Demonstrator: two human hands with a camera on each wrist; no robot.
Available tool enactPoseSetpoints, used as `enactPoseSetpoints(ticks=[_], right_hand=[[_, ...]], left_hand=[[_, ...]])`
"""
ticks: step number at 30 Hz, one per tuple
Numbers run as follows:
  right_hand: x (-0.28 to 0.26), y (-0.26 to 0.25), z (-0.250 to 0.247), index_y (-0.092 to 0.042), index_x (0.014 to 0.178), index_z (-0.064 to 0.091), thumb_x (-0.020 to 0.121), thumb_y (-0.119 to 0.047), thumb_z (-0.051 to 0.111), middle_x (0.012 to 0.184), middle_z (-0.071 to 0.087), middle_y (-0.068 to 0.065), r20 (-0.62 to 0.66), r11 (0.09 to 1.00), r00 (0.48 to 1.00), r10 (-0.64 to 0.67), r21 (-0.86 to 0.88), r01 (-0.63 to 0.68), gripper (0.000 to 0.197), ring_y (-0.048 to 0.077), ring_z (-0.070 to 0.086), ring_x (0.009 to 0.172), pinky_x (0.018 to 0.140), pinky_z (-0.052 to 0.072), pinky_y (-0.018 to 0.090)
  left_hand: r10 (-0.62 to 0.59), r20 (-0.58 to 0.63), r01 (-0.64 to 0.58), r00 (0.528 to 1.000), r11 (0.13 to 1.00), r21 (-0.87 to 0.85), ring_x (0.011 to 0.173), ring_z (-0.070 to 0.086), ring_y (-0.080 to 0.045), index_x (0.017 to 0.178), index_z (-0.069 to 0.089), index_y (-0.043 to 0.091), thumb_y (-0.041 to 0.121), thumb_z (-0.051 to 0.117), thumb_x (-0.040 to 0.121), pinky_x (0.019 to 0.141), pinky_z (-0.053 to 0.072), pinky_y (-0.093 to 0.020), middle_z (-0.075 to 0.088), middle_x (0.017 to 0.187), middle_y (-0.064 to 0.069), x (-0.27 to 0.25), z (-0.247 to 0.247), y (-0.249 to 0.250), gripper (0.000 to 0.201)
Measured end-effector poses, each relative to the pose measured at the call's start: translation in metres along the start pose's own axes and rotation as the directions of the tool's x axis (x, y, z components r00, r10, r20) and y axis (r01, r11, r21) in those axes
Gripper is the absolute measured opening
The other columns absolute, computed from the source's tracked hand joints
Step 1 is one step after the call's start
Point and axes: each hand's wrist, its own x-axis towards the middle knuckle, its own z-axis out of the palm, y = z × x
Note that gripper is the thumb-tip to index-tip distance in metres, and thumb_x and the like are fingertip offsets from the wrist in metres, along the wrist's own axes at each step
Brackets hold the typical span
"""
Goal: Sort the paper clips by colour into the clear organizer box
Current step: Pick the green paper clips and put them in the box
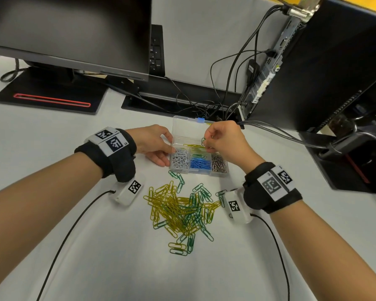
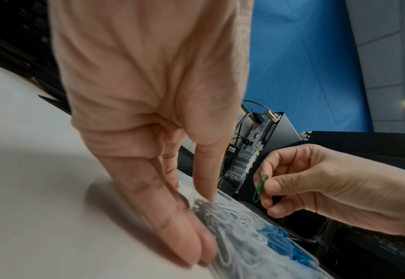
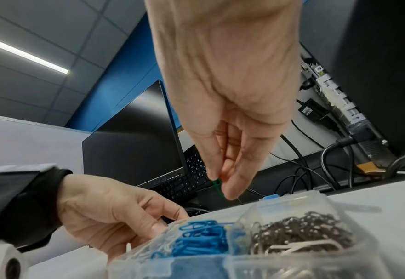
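The clear organizer box (image 1: pixel 182 141) stands open on the white table, with white clips (image 1: pixel 180 158), blue clips (image 1: pixel 200 164) and dark metal clips (image 1: pixel 219 165) in its near compartments; yellow and green ones lie behind them. My left hand (image 1: pixel 166 151) holds the box's left wall between thumb and fingers (image 2: pixel 191 232). My right hand (image 1: pixel 207 143) hovers over the box's back part and pinches a single green paper clip (image 1: pixel 203 141) (image 2: pixel 259 187) (image 3: pixel 218 186). A loose pile of yellow and green clips (image 1: pixel 180 209) lies on the table in front of the box.
A monitor (image 1: pixel 70 31) on a black base (image 1: pixel 50 94) stands at the back left, with an upright keyboard (image 1: pixel 156 51) beside it. A PC tower (image 1: pixel 313 61) with hanging cables (image 1: pixel 232 83) is at the back right. A second black stand (image 1: pixel 345 161) sits to the right.
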Motion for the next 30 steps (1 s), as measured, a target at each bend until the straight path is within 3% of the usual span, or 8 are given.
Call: enactPoseSetpoints(ticks=[2,5,7,11,15,19,24,30], right_hand=[[-0.002,-0.003,-0.001,-0.011,0.078,0.064,0.083,0.000,0.066,0.082,0.068,0.011,0.037,0.998,0.999,-0.030,-0.051,0.031,0.013,0.023,0.068,0.075,0.070,0.060,0.034],[-0.009,-0.009,-0.006,-0.013,0.086,0.069,0.085,-0.003,0.065,0.079,0.065,-0.002,0.049,0.981,0.995,-0.092,-0.168,0.099,0.011,0.005,0.057,0.069,0.062,0.047,0.008],[-0.021,-0.013,-0.014,-0.011,0.087,0.071,0.083,0.000,0.064,0.072,0.061,-0.007,0.054,0.966,0.992,-0.118,-0.226,0.127,0.013,0.001,0.051,0.063,0.054,0.037,0.001],[-0.058,-0.002,-0.024,-0.015,0.086,0.069,0.079,0.000,0.067,0.081,0.062,-0.004,0.215,0.909,0.976,0.014,-0.410,0.077,0.017,0.012,0.058,0.075,0.062,0.044,0.013],[-0.082,0.016,-0.016,-0.019,0.109,0.062,0.074,-0.015,0.077,0.096,0.054,-0.003,0.360,0.820,0.906,0.223,-0.572,0.026,0.039,0.016,0.052,0.088,0.075,0.044,0.027],[-0.085,0.020,-0.008,-0.018,0.109,0.058,0.073,-0.019,0.078,0.098,0.047,-0.002,0.362,0.816,0.912,0.195,-0.575,0.053,0.041,0.017,0.048,0.089,0.072,0.039,0.027],[-0.079,0.020,-0.001,-0.016,0.087,0.059,0.079,-0.010,0.069,0.093,0.060,0.007,0.318,0.811,0.923,0.215,-0.585,0.012,0.013,0.024,0.058,0.082,0.060,0.040,0.025],[-0.080,0.018,0.003,-0.006,0.092,0.063,0.086,-0.006,0.055,0.096,0.063,0.012,0.316,0.841,0.911,0.265,-0.537,-0.058,0.010,0.028,0.061,0.085,0.074,0.052,0.036]], left_hand=[[0.001,-0.004,-0.001,1.000,1.000,0.002,0.081,0.071,-0.031,0.115,0.049,0.013,0.009,0.063,0.089,0.070,0.059,-0.040,0.068,0.092,-0.021,-0.001,0.000,0.000,0.030],[0.011,-0.006,-0.011,1.000,1.000,-0.002,0.078,0.071,-0.031,0.117,0.049,0.011,0.008,0.063,0.089,0.069,0.060,-0.040,0.068,0.094,-0.022,-0.001,0.001,-0.001,0.031],[0.016,-0.008,-0.016,1.000,1.000,-0.004,0.074,0.071,-0.029,0.116,0.049,0.010,0.007,0.062,0.089,0.068,0.060,-0.039,0.069,0.092,-0.022,-0.001,0.001,-0.001,0.030],[0.017,-0.016,-0.017,1.000,1.000,0.008,0.069,0.070,-0.026,0.113,0.049,0.011,0.006,0.061,0.090,0.066,0.060,-0.038,0.069,0.089,-0.021,-0.001,0.002,0.000,0.027],[0.015,-0.029,-0.015,0.999,1.000,0.014,0.069,0.071,-0.026,0.110,0.050,0.012,0.005,0.062,0.089,0.065,0.060,-0.038,0.068,0.092,-0.022,-0.001,0.003,0.001,0.025],[0.014,-0.036,-0.014,0.999,1.000,0.018,0.069,0.071,-0.026,0.106,0.051,0.014,0.006,0.062,0.089,0.066,0.060,-0.037,0.069,0.090,-0.020,-0.002,0.003,0.001,0.021],[0.013,-0.035,-0.012,0.999,1.000,0.019,0.075,0.071,-0.028,0.104,0.052,0.015,0.006,0.062,0.089,0.067,0.059,-0.039,0.069,0.094,-0.021,-0.003,0.004,0.001,0.020],[0.009,-0.024,-0.008,1.000,1.000,0.019,0.074,0.071,-0.028,0.103,0.051,0.015,0.007,0.062,0.089,0.067,0.060,-0.038,0.069,0.093,-0.021,-0.003,0.003,0.002,0.019]])
